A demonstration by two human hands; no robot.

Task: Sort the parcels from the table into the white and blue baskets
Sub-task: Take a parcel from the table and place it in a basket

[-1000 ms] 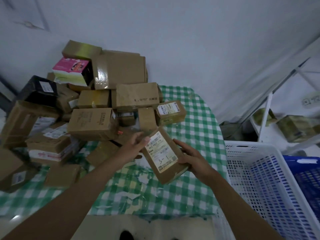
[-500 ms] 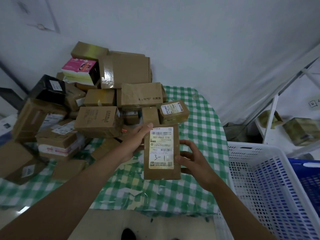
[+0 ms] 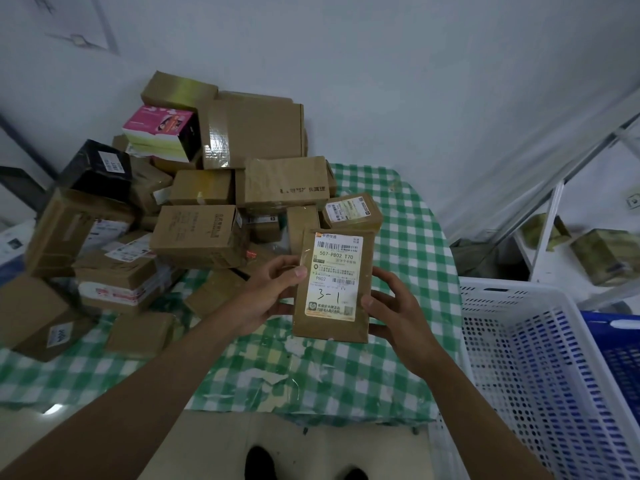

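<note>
You have the flat brown parcel [image 3: 334, 285] up off the table's near right corner, left hand [image 3: 266, 299] and right hand [image 3: 398, 320] each curled round a long edge; it looks light, stiff and tape-slick, so grip the edges firmly

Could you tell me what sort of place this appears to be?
Probably a small parcel sorting or pickup room. A heap of cardboard parcels covers a table with a green checked cloth, a white basket and a blue basket stand beside it, and both hands hold a labelled parcel.
</note>
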